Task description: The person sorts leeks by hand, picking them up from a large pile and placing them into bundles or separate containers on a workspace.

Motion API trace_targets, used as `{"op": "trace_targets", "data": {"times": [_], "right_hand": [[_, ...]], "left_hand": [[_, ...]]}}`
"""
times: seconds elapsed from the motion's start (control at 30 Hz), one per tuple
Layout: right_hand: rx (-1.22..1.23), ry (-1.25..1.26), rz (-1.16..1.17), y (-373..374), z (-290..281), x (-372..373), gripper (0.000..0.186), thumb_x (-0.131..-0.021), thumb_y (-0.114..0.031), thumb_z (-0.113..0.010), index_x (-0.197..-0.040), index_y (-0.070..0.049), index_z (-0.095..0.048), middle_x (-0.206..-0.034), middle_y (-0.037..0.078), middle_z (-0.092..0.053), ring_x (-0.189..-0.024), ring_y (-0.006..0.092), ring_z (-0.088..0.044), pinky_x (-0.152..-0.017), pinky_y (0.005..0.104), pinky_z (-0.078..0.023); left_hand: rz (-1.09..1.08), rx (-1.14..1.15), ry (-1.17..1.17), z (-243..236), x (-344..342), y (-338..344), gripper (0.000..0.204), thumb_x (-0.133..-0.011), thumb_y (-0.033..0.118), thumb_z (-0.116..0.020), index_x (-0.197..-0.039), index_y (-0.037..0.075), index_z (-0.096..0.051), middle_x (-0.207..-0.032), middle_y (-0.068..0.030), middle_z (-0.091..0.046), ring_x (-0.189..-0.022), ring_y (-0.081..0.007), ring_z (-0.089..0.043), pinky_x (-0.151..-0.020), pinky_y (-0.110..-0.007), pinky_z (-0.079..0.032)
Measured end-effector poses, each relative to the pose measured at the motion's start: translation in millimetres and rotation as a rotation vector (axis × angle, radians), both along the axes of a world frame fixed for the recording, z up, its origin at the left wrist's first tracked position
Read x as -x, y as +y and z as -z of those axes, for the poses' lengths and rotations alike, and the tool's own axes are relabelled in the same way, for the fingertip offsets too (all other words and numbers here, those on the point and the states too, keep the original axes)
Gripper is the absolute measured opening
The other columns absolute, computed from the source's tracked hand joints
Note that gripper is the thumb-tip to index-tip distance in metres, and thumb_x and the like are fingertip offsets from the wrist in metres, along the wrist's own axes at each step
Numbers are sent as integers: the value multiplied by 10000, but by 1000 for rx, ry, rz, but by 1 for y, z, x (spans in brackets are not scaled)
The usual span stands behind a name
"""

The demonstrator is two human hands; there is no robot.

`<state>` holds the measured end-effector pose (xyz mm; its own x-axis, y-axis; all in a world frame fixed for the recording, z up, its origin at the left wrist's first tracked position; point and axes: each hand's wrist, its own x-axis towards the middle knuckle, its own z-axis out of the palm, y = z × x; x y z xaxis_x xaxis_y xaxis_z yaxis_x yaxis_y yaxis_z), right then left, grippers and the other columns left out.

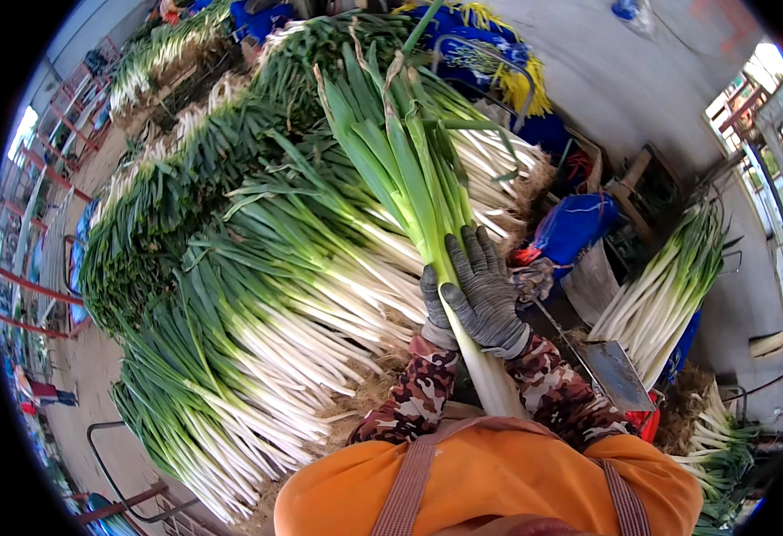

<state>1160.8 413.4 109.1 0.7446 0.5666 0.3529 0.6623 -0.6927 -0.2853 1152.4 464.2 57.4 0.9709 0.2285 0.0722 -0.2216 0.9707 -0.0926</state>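
Note:
A large green onion (415, 179) slants up and away from my chest, its white shaft (488, 380) between my forearms and its leaves over the pile. Whether it is one thick stalk or several together I cannot tell. My left hand (436, 308), in a grey glove, is closed around its left side, with part of the fingers hidden. On the right, my right hand (485, 290), gloved the same way, grips the shaft with the thumb laid across it and the fingers along its side. A long pile of green onions (284, 330) lies to the left, white ends toward me.
Right of my hands are a metal plate on a rod (619, 371) and a blue bag (574, 228). More green onions (668, 286) lie beyond them. Yellow ties (521, 85) hang at the back by a metal frame. A curved metal bar (110, 464) stands at the lower left.

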Motion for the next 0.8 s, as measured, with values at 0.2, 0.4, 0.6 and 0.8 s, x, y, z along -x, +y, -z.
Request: {"op": "trace_targets", "data": {"times": [0.2, 0.4, 0.6, 0.8], "right_hand": [[-177, -14, 57, -119, 19, -15, 590, -946, -440, -473, -1353, -14, -480, -1375, 270, -432, -1322, 435, -355, -1113, 545, -225], [-515, 127, 10, -173, -63, -101, 516, -849, -385, -668, -1204, -25, -567, -1164, 222, -597, -1070, 352, -581, -934, 442, -444], [-512, 275, 122, -180, -59, -185, 550, -695, -386, -797, -1050, 1, -633, -832, 171, -682, -786, 352, -655, -756, 410, -519], [-1323, 794, 17, -209, -40, -156, 175, -914, -168, -628, -1006, -19, -622, -745, 37, -643, -689, 151, -607, -662, 296, -496]], "left_hand": [[115, -289, 11, 28, -11, -88, 747, -843, 510, -595, -1430, 88, -406, -1422, -152, -451, -1323, -303, -407, -1106, -444, -331], [344, -248, 93, 19, -10, -155, 788, -771, 506, -687, -1371, 60, -436, -1222, -177, -571, -1072, -323, -596, -913, -435, -525], [496, -221, 44, 18, -21, -209, 741, -750, 458, -709, -1325, 55, -472, -1095, -149, -613, -940, -303, -632, -837, -442, -551], [497, -266, 142, 31, -38, -210, 711, -754, 468, -693, -1295, 53, -494, -1057, -143, -634, -903, -292, -649, -798, -438, -565]]}}
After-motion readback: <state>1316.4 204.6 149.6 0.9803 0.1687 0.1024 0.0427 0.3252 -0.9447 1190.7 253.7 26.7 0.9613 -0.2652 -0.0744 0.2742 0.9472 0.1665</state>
